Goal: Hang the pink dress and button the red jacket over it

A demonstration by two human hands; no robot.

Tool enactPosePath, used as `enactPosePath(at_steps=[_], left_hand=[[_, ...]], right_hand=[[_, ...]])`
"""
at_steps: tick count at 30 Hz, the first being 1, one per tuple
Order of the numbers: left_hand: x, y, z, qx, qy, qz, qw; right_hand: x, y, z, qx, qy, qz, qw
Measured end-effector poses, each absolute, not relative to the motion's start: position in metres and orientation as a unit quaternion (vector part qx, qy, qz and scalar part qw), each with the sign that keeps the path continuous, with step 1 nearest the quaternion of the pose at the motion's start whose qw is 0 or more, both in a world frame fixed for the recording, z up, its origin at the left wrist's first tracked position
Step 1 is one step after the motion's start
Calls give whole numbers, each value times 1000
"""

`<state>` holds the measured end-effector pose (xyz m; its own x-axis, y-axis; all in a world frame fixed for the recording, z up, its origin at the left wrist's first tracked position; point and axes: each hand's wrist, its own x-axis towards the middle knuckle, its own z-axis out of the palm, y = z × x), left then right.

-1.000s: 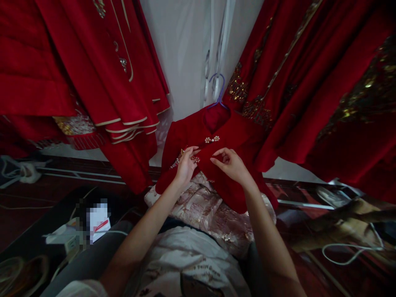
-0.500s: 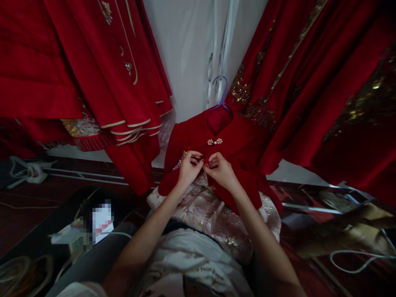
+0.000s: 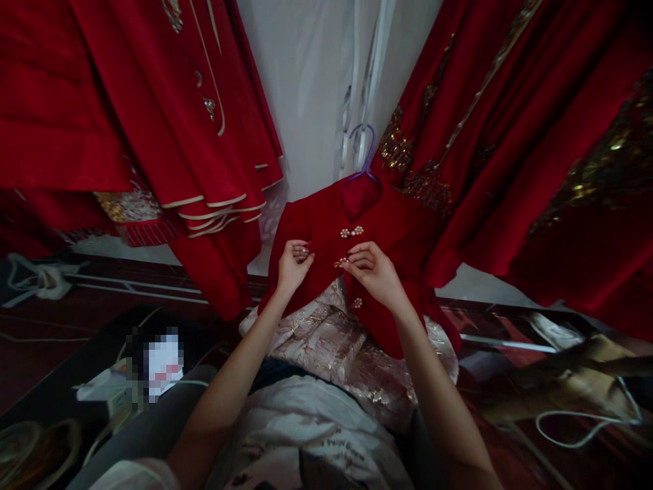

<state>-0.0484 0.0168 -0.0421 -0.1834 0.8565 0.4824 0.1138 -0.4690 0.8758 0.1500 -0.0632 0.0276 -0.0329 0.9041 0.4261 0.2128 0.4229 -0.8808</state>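
A small red velvet jacket (image 3: 398, 235) hangs on a purple hanger (image 3: 363, 153) in front of me, over a pale gold brocade skirt (image 3: 331, 344). Pearl clasps (image 3: 351, 232) run down its front. My left hand (image 3: 292, 267) pinches the left front panel of the jacket, fingers closed on the cloth. My right hand (image 3: 375, 275) is closed on the right front edge, fingertips at the second pearl clasp (image 3: 341, 262). A third clasp (image 3: 356, 303) shows lower down, beside my right wrist.
Red embroidered gowns hang at the left (image 3: 153, 102) and at the right (image 3: 535, 136), with a white wall (image 3: 306, 82) between them. White cables (image 3: 586, 422) lie on the dark floor at the right. Boxes and papers (image 3: 122, 391) sit at the lower left.
My hands have drawn apart from the middle clasp: the left slid out to the left panel. The jacket front now lies smoother and a lower clasp shows.
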Motion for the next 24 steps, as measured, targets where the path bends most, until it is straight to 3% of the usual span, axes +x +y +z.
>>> enactPosePath(at_steps=[6, 12, 24], left_hand=[[-44, 7, -28, 547, 387, 635, 386], [-44, -4, -20, 535, 376, 629, 420], [-46, 4, -23, 584, 419, 619, 315]], right_hand=[[130, -40, 27, -378, -651, 337, 565], [103, -6, 8, -431, -664, 256, 555], [92, -16, -1, -458, -696, 135, 536]])
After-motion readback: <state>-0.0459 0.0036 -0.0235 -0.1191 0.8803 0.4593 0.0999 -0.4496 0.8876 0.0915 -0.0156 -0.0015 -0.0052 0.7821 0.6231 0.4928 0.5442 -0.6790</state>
